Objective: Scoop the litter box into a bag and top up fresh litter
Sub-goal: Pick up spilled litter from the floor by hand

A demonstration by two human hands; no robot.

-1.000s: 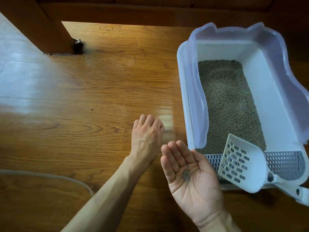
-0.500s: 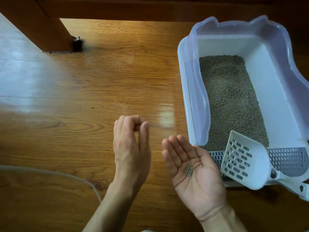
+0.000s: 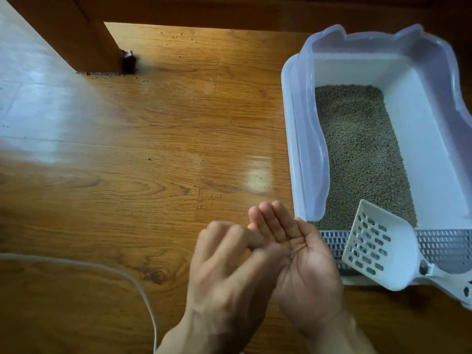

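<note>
A white litter box (image 3: pixel 290 139) with a pale purple rim stands on the wooden floor at the right, holding grey-brown litter (image 3: pixel 357 149). A white slotted scoop (image 3: pixel 380 246) rests across its near grated step. My right hand (image 3: pixel 309 267) is palm up beside the box's near left corner, cupping a few litter pellets (image 3: pixel 291 251). My left hand (image 3: pixel 229 274) is at its left, fingers pinched together over the right palm; whether it holds pellets is hidden. Loose pellets (image 3: pixel 212 195) lie scattered on the floor.
A dark wooden furniture leg (image 3: pixel 84 39) stands at the far left with more pellets near its foot. A grey cable (image 3: pixel 115 270) curves across the floor at the near left. Wooden furniture runs along the top edge.
My left hand has lifted from the floor and moved right to my right palm, fingers pinched. The right hand has stayed cupped with pellets.
</note>
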